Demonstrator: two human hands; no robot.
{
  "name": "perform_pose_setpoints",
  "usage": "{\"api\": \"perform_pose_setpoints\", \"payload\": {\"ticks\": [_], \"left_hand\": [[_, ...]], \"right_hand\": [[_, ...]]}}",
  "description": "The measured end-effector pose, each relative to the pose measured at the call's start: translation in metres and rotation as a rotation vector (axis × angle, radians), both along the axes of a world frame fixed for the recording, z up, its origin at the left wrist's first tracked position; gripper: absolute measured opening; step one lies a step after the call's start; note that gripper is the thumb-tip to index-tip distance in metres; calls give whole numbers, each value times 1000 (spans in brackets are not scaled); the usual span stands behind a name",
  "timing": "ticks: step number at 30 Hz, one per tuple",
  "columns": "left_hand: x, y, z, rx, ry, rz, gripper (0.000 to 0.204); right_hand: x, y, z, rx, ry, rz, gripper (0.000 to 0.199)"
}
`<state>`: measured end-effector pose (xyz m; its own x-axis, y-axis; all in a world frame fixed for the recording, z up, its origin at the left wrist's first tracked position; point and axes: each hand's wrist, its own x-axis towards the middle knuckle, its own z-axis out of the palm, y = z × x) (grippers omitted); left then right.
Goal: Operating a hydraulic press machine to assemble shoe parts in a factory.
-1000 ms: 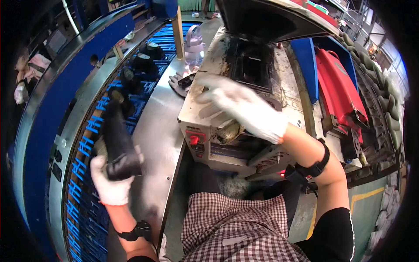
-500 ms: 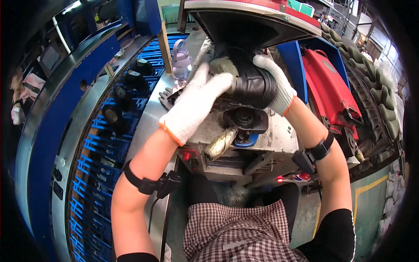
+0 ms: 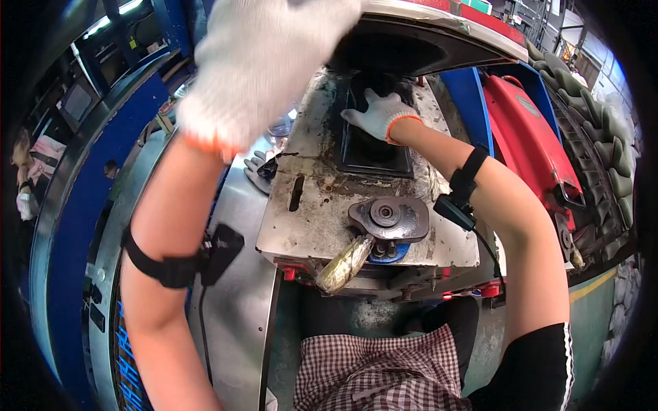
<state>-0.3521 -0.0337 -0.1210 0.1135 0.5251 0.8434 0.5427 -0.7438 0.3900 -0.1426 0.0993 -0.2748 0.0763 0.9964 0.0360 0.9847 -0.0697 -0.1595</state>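
My left hand (image 3: 257, 68), in a white knit glove with an orange cuff, is raised large and close at the upper left. It is a little smeared, and its fingers run past the top edge or lie behind the hand. My right hand (image 3: 381, 116), gloved alike, has its fingers spread over a black rectangular pad (image 3: 373, 163) on the worn machine table (image 3: 281, 219). A dark red-edged hood (image 3: 418, 44) overhangs this spot, and shadow hides what lies deeper under it. Nearer me sits a dark metal plate with a round hub (image 3: 391, 214), beside a tape-wrapped handle (image 3: 343, 266).
Right of the table, a blue bin (image 3: 473, 103) holds a red casing (image 3: 524, 130). Olive-coloured shoe-like shapes (image 3: 603, 130) line a rack beyond. At left are a grey glove (image 3: 259, 171), a steel side surface (image 3: 236, 308) and a blue-sided conveyor (image 3: 68, 205).
Both hands have let go of the black boot, which I no longer make out. My left hand has risen up and left toward me; my right has moved left onto the pad.
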Motion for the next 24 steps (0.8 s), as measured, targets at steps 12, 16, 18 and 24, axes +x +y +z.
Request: {"api": "perform_pose_setpoints", "payload": {"ticks": [12, 16, 18, 24], "left_hand": [[64, 82, 84, 100, 559, -105, 44], [75, 49, 91, 189, 1115, 91, 44], [84, 57, 63, -292, 708, -170, 54], [95, 40, 6, -783, 781, -353, 60]], "right_hand": [[37, -150, 15, 615, 199, 372, 52], [35, -248, 6, 616, 575, 686, 23], [29, -285, -16, 379, 764, 696, 16], [-21, -302, -102, -491, 1836, 309, 40]]}}
